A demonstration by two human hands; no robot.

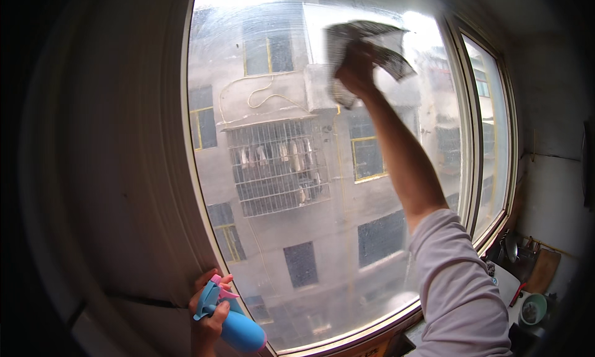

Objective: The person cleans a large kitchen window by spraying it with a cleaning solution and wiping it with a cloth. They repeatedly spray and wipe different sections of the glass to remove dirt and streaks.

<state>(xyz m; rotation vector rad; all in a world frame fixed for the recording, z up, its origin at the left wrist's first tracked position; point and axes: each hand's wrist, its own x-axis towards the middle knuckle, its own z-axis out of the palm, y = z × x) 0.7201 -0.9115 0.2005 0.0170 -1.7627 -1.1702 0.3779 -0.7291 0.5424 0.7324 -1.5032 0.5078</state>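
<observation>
High on the window pane (279,185), my right hand (357,73) presses a dark patterned cloth (341,36) against the glass. The cloth is blurred, and one corner of it hangs loose to the right. My left hand (209,317) grips a blue spray bottle (241,330) with a pink nozzle and trigger, down at the lower left edge of the window frame. Its fingers wrap around the bottle's neck, the thumb in front. Curved streaks mark the upper part of the glass.
A second, narrower window panel (488,124) is at the right. Below it, a counter holds a green bowl (533,309), a wooden cutting board (544,268) and a red-handled item (517,294). A wall (116,171) borders the window's left side.
</observation>
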